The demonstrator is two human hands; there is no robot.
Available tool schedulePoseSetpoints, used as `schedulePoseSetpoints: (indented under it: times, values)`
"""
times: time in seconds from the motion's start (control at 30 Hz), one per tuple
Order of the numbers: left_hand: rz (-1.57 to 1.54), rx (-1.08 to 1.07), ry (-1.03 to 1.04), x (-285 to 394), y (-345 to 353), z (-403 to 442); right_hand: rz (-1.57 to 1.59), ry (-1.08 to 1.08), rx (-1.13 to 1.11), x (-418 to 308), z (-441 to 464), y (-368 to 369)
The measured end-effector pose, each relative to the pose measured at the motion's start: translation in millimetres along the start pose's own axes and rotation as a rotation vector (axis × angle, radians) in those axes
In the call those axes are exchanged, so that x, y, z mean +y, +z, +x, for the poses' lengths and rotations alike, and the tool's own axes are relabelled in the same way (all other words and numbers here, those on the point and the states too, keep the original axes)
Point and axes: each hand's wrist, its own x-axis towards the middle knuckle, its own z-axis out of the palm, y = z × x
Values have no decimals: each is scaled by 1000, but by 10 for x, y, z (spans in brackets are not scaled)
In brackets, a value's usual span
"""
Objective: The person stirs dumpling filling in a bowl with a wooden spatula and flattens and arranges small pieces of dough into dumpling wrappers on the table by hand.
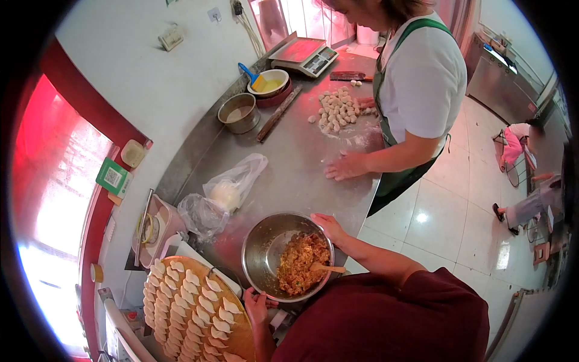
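Observation:
A steel bowl (256, 247) of reddish-brown filling (298, 265) stands at the table's near edge, tilted slightly in view. A wooden spatula (329, 268) lies in the filling with its handle over the right rim. My left hand (258, 304) is at the bowl's lower left rim, its fingers curled against it. My right hand (327, 228) holds the upper right rim, with the fingers on the edge. Left of my left hand, rows of shaped dumplings (193, 304) cover a round wooden board (242, 323).
A co-worker in a green apron (416, 78) stands at the table's right side by small dough pieces (338, 108). Beyond the bowl lie bagged dough (226, 194), a rolling pin (279, 113), a steel pot (239, 114), a brush (250, 75) in a bowl, and a scale (304, 55).

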Motion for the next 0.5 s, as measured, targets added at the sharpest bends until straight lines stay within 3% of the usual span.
schedulePoseSetpoints:
  times: [0.5]
  values:
    - [3,1,0,-16,-5,10,4,30,-28,-34,-8,-10]
